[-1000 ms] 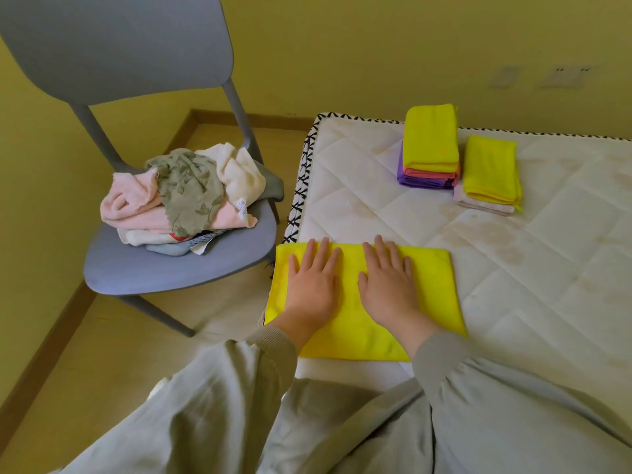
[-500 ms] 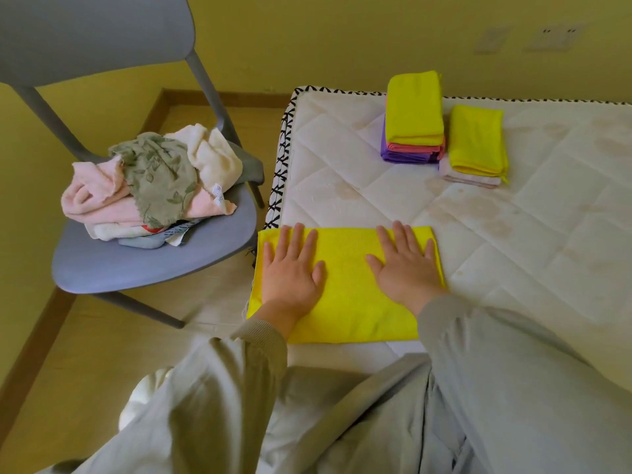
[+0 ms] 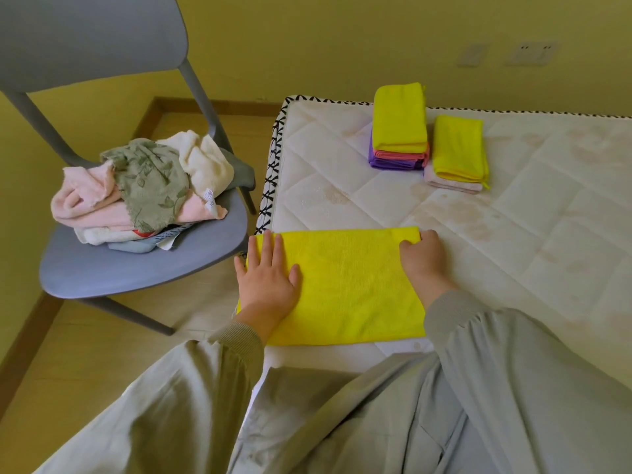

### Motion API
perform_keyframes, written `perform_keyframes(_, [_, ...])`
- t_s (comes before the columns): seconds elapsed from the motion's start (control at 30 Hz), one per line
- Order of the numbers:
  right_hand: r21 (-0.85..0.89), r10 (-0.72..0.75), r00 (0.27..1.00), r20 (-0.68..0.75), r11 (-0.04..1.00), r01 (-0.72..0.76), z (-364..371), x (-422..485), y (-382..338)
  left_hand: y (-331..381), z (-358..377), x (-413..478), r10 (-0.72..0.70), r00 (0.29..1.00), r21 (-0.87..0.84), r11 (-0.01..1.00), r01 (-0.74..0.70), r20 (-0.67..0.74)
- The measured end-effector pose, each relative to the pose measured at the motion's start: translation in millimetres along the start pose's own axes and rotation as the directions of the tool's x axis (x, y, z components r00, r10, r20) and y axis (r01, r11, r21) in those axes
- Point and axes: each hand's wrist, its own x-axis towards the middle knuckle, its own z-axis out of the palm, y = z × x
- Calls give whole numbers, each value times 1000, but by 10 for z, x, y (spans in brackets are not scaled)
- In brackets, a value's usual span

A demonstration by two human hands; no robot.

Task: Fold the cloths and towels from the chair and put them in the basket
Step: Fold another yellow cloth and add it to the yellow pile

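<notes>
Yellow cloth (image 3: 349, 285) mid-fold at the 6 o'clock edge of the mattress (image 3: 513, 234).
Flat left hand (image 3: 270, 282), fingers straight, pins its 9 o'clock end; right hand (image 3: 422, 258) curls, pinching the 1 o'clock corner. Looks light, soft, limp; take it by corners, else it sags.

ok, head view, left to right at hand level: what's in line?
In order: unfolded pile on the chair → left hand → yellow cloth → right hand. The tall stack and short stack behind overlap the right hand; left out.
</notes>
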Motion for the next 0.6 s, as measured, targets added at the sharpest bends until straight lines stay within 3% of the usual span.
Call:
perform_keyframes(0.13, [58, -103, 985, -137, 992, 112, 9, -150, -163, -17, -109, 39, 16, 989, 14, 1000, -18, 150])
perform_keyframes(0.27, [125, -346, 938, -6, 931, 344, 25, -454, -559, -108, -384, 122, 74, 954, -45, 997, -64, 291])
perform_keyframes(0.37, [228, -481, 875, 55, 859, 458, -1, -751, -912, -123, -714, 109, 131, 962, -309, 950, -53, 238])
perform_keyframes(0.47, [322, -550, 829, 104, 807, 495, -62, -1025, -1178, -93, -1190, 17, 163, 978, -580, 813, -59, 130])
perform_keyframes(0.6, [352, -631, 763, 138, 751, 558, -252, -1324, -1548, -112, -1876, -209, 240, 968, -760, 643, -99, 76])
